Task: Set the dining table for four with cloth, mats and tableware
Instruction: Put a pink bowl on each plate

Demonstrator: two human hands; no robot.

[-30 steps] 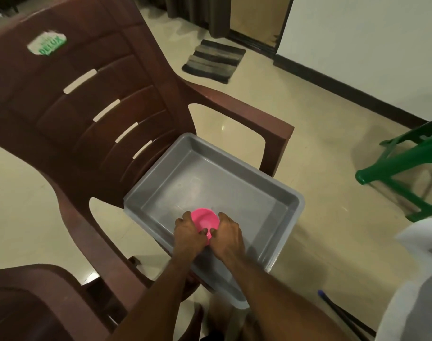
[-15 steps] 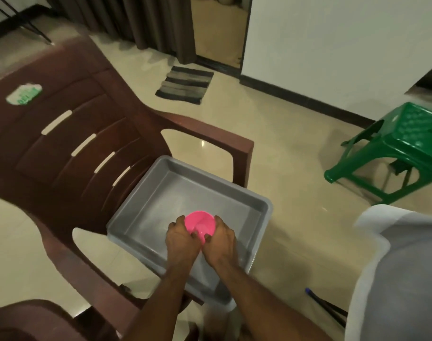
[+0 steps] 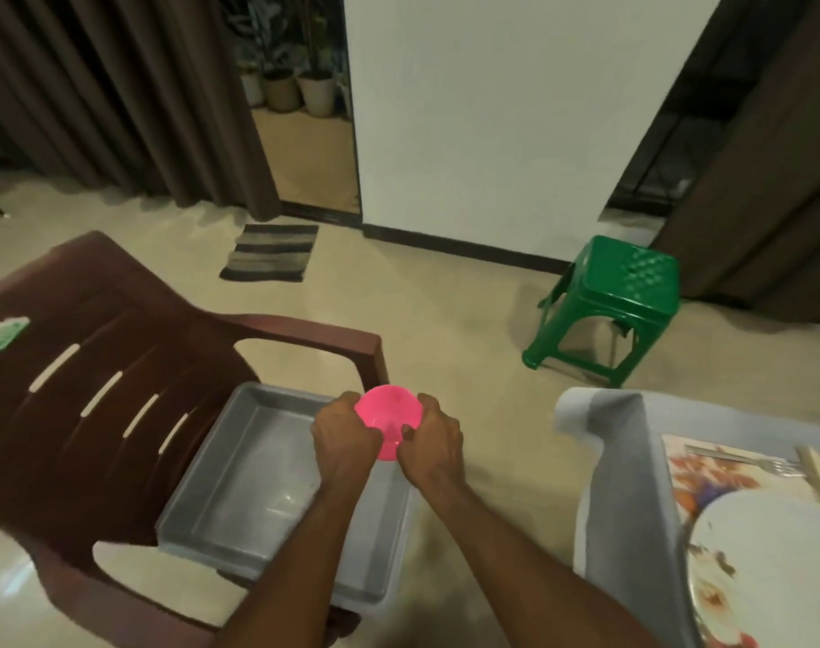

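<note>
Both hands up at centre frame, sharing one pink bowl [image 3: 389, 420]. The left hand [image 3: 345, 437] has its grip clamped on the bowl's 9 o'clock edge, fingers curled over the rim. The right hand [image 3: 433, 444] has its grip clamped on the 3 o'clock edge in the same way. I read the bowl as tilted, with one round face turned toward the camera; I cannot tell whether that is the inside or the base. It is off any surface, carried between the two hands.

Below the hands, at 7 o'clock from the bowl, a grey tub [image 3: 239, 498] sits on the seat of a brown plastic chair [image 3: 85, 395]. The bowl overlaps the tub's far right corner in my view.

At 4 o'clock from the bowl, the desk [image 3: 632, 498] corner shows, draped in a grey cloth [image 3: 618, 441]. On it lies a floral mat [image 3: 707, 479], with a white plate [image 3: 772, 568] on top and a fork [image 3: 749, 460] just beyond the plate toward 12 o'clock.

A green stool [image 3: 618, 297] stands on the floor at 2 o'clock, well apart from the desk. A striped rug [image 3: 270, 252] lies at 11 o'clock near dark curtains [image 3: 118, 100].
</note>
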